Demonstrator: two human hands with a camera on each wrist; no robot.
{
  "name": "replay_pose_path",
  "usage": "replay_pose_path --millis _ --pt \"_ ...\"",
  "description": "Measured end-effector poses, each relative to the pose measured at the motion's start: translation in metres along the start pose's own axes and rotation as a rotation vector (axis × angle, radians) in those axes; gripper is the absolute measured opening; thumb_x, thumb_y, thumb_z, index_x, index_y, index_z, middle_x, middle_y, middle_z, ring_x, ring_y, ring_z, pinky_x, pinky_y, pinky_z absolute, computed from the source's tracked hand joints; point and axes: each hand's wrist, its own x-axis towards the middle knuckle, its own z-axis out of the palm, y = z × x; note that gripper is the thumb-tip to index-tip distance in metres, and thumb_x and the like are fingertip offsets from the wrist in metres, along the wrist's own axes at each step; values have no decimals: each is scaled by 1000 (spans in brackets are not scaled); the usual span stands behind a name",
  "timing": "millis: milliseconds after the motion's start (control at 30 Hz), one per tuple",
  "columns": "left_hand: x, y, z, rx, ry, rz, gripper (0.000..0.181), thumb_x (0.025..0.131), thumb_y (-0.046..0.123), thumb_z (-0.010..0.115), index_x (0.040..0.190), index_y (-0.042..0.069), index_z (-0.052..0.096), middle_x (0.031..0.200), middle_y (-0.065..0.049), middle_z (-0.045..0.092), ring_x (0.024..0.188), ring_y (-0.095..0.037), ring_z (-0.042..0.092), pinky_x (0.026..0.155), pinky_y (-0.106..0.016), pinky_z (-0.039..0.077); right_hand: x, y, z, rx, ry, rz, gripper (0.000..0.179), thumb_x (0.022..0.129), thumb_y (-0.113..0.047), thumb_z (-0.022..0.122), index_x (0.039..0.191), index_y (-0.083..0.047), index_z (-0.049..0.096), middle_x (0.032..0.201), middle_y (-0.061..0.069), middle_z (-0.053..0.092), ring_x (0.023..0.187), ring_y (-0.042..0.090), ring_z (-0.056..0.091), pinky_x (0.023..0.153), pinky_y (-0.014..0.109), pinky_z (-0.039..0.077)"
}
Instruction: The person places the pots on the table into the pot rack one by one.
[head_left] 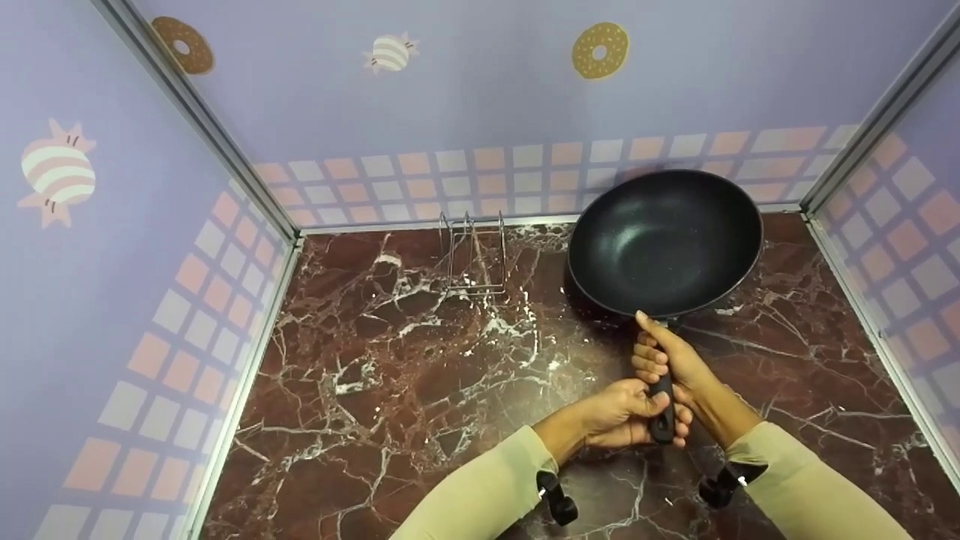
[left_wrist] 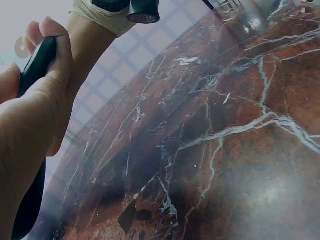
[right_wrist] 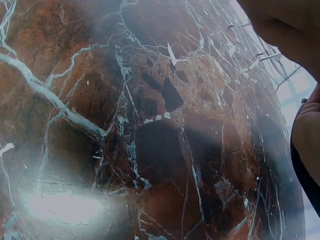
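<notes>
A black frying pan (head_left: 667,240) is held tilted at the right side of the marble-patterned table, its dark inside facing me. My right hand (head_left: 667,356) grips the handle close to the pan, with the thumb laid up toward the rim. Lower down, my left hand (head_left: 626,416) holds the end of the same handle (head_left: 662,409), thumb on top and fingertips behind it. In the left wrist view the handle (left_wrist: 39,65) shows between thumb and fingers. The right wrist view catches only part of my right hand (right_wrist: 310,122) and the pan's dark edge (right_wrist: 300,165).
A thin wire rack (head_left: 477,259) stands at the back of the marble-patterned table (head_left: 420,420), near the back wall (head_left: 487,112). Walls with pink and white squares close in the left, back and right. White crumbs are scattered on the tabletop.
</notes>
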Motion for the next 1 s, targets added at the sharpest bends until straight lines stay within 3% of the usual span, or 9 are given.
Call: replay_pose_path --millis 200,467,700,1000 --pt "-1 1 0 -39 8 10 29 118 11 33 118 13 62 103 -1 74 96 -15 74 95 -30 65 3 1 10 -157 165 -38 54 120 -41 46 70 -21 43 53 -11 49 43 2 47 42 18 48" --pt "-6 8 0 -104 20 17 37 114 35 37 116 13 66 101 -2 77 95 -16 76 98 -34 64 9 4 20 -390 361 -118 60 113 -48 62 64 -20 42 52 -11 44 43 4 44 41 20 40" --pt "-11 13 -2 -105 -2 30 63 110 66 38 120 11 67 105 -4 77 97 -17 77 99 -38 65 13 4 27 -525 457 -161 60 111 -49 66 62 -19 47 50 -9 48 40 8 50 41 23 45" --pt "-20 17 2 -101 3 34 80 99 85 46 119 11 67 105 -4 77 97 -18 77 98 -37 65 13 2 40 -604 499 -102 66 105 -56 72 55 -18 52 47 -8 52 41 10 54 44 24 49"
